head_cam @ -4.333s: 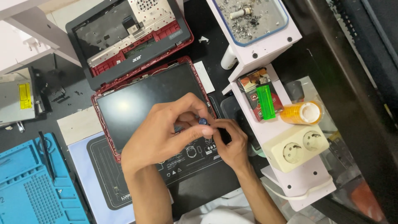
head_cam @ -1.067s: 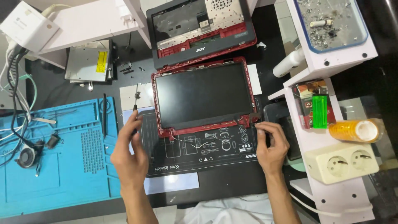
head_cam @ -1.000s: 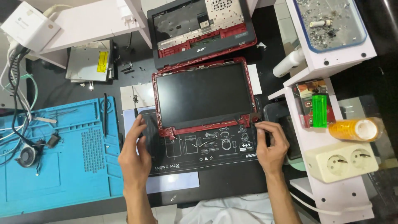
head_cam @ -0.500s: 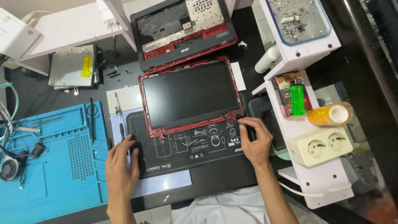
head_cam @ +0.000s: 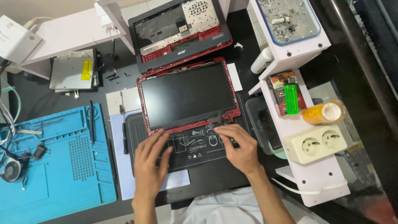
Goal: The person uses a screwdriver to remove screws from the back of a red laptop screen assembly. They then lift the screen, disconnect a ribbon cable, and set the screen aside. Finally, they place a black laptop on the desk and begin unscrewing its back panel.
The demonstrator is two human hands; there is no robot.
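Note:
A red-framed laptop screen panel (head_cam: 188, 97) lies flat on a black mat (head_cam: 195, 155) in the middle of the desk. My left hand (head_cam: 150, 164) rests on the mat with its fingertips at the panel's lower left corner. My right hand (head_cam: 238, 147) lies by the panel's lower edge near the small cable tab (head_cam: 212, 122), fingers spread. Neither hand holds anything. Behind the panel sits the laptop's grey and red base shell (head_cam: 180, 35), opened up.
A blue work mat (head_cam: 54, 161) with small parts is at the left, with a black screwdriver (head_cam: 124, 139) beside it. A metal drive (head_cam: 74, 74) lies at the back left. White shelves (head_cam: 306, 124) at the right carry a green lighter, an orange tape roll and a socket strip.
Both hands have moved inward from the mat's sides to the panel's lower edge. The left hand has set the screwdriver down at the left. The camera view has shifted.

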